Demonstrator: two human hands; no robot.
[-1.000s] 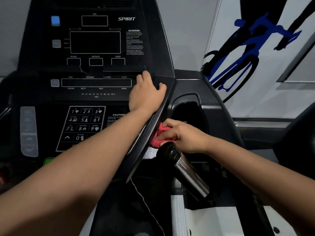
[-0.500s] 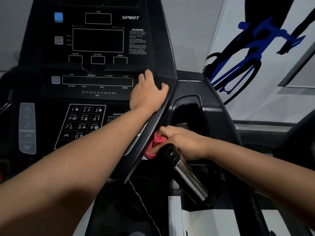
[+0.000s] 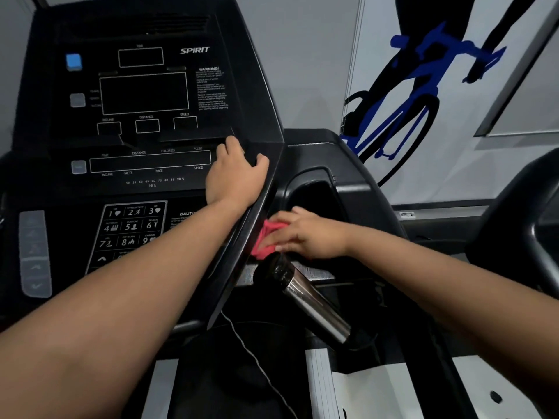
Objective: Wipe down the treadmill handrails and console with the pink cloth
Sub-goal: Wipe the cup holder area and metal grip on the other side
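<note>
The black treadmill console [image 3: 145,116] fills the upper left, with dark displays and a number keypad. My left hand [image 3: 236,176] rests on the console's right edge, fingers curled over the rim. My right hand [image 3: 311,234] presses the bunched pink cloth [image 3: 266,240] against the console's right side panel, just below the cup-holder recess [image 3: 314,195]. Most of the cloth is hidden under my fingers. The metal grip of the right handrail [image 3: 311,300] slants down to the right directly under that hand.
A thin cord [image 3: 251,355] hangs below the console. A wall poster of a blue bicycle [image 3: 417,95] stands to the right. Another machine's dark frame [image 3: 529,225] sits at the far right. White treadmill side rails [image 3: 320,385] show at the bottom.
My right hand with the cloth has shifted slightly along the console's side panel, back up from the metal grip. My left hand stays on the console edge. The camera tilted a little.
</note>
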